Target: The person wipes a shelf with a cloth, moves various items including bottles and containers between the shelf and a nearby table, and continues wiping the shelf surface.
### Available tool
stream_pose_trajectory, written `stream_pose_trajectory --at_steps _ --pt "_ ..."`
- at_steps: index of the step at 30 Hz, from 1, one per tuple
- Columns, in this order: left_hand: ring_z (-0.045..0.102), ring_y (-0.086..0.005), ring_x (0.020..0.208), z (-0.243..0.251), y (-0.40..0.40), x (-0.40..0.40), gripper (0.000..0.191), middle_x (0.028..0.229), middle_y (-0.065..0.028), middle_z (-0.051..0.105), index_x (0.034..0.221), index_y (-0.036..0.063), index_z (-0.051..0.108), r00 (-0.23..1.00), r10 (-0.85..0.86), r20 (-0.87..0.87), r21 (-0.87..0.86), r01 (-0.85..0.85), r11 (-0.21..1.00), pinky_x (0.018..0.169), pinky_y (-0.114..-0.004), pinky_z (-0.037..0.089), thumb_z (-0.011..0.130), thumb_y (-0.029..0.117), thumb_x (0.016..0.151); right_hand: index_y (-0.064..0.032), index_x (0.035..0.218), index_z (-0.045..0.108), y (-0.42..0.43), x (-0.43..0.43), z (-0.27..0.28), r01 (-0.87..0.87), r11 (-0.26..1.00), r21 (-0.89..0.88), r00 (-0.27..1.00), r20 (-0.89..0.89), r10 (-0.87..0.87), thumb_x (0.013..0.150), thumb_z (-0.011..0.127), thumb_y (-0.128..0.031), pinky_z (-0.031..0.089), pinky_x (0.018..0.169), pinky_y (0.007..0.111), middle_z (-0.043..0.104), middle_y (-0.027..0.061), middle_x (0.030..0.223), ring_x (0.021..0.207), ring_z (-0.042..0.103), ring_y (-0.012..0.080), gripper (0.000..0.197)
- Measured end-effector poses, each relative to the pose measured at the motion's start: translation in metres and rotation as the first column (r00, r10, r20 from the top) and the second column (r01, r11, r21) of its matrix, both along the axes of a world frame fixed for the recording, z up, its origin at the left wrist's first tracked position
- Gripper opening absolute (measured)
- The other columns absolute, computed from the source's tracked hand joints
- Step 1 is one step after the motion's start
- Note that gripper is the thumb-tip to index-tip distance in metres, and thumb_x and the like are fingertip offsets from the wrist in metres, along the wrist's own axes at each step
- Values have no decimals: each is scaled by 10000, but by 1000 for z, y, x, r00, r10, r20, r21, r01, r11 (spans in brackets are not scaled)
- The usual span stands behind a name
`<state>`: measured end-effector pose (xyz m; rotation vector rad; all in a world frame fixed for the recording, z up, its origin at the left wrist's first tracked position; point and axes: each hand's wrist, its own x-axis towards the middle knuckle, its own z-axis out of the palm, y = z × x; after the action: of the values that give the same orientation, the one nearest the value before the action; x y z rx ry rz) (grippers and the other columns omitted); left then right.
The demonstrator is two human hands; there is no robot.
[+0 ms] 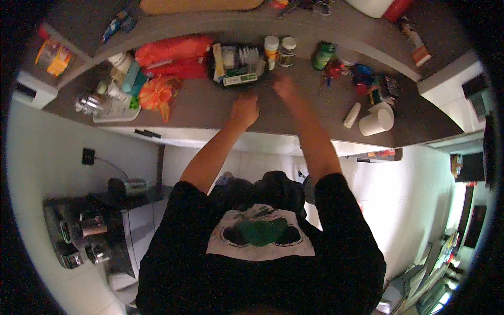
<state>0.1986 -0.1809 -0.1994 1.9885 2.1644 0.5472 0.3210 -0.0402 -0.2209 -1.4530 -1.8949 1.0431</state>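
Note:
Over the brown shelf surface, my left hand (pixel 246 108) is curled just in front of a dark basket (pixel 214 79). Boxes and packets (pixel 239 65) fill that basket, and a white-and-green box (pixel 240 80) lies along its front. Farther forward, my right hand (pixel 283 86) reaches close to two white-capped containers, an orange-and-white bottle (pixel 271 53) and a clear jar (pixel 288 53). Blur hides the fingers of my right hand. The fingers of my left hand are turned away, so whether it holds something small is hidden.
Left of the basket lie a red bag (pixel 173 55), a crumpled orange plastic bag (pixel 157 94) and a white tray (pixel 116 114) with small items. To the right stand a green can (pixel 324 56), a white roll (pixel 377 120) and a pale cylindrical object (pixel 352 115). An upper shelf (pixel 236 26) runs above.

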Motion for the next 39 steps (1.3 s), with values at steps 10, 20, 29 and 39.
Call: stream_pose_trajectory --at_steps 10,20,29,39 --pt "523 -385 979 -3 -66 70 328 1009 -207 566 1073 -3 527 725 -621 299 227 578 784 832 -451 428 573 84 760 -19 1035 623 -219 38 19 593 783 -189 633 -491 -598 864 428 -89 467 776 309 656 129 954 872 619 208 268" --pt "576 -382 942 -16 -338 114 272 1007 -210 603 1087 32 551 69 -652 755 -121 992 -36 794 -418 455 522 137 838 8 975 585 -562 48 -16 919 5 -394 -171 -410 -896 955 410 -236 458 714 263 628 80 865 790 568 138 300" --pt "628 -257 904 11 -490 133 209 970 -141 649 1025 42 610 -194 -612 767 -239 798 -553 816 -338 479 491 54 853 11 923 603 -819 -22 -29 669 -740 -71 -741 -151 -655 869 530 -200 466 726 352 635 153 865 802 610 283 229" --pt "621 -200 911 -30 -635 141 214 1010 -99 646 1076 32 543 -163 -565 809 -220 808 -547 827 -316 468 475 42 874 -122 1332 348 -1002 4 -34 871 -461 170 -442 682 -583 670 730 -325 289 1023 457 367 164 1336 1234 346 361 790"
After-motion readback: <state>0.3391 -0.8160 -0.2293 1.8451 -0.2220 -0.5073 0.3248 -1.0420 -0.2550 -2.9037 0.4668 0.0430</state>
